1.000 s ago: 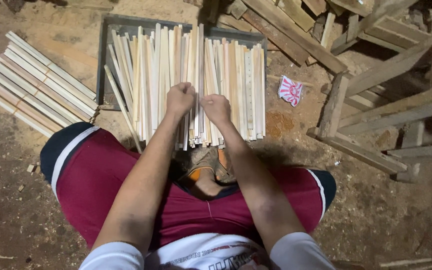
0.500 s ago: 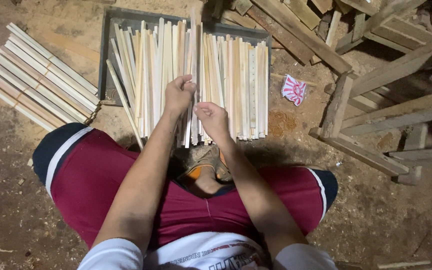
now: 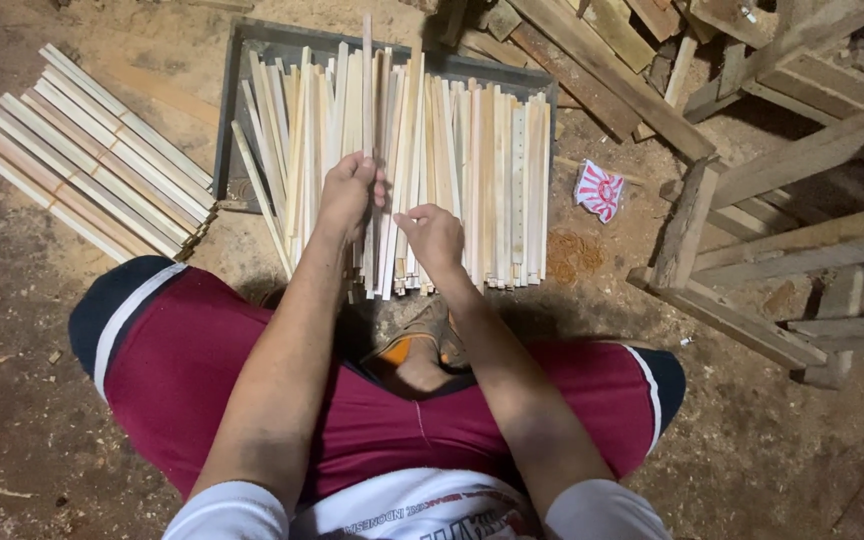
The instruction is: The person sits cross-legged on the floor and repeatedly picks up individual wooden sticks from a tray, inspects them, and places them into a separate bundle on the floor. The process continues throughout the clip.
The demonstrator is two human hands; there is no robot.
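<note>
A heap of thin pale wooden slats (image 3: 492,170) lies across a dark flat tray (image 3: 242,60) on the dirt floor in front of my knees. My left hand (image 3: 347,190) is closed around one long slat (image 3: 367,90) and holds it lifted, its far end poking past the tray's back edge. My right hand (image 3: 434,235) rests on the near ends of the slats just to the right, fingers curled on them. I sit cross-legged in dark red shorts (image 3: 202,380).
A tied bundle of slats (image 3: 92,160) lies on the floor at the left. Rough timber planks and frames (image 3: 752,200) crowd the right and far side. A small red-and-white wrapper (image 3: 600,190) lies beside the tray. Sawdust covers the ground.
My left hand has closed on a single slat and drawn it up out of the heap. My right hand has slid down and right along the slat ends.
</note>
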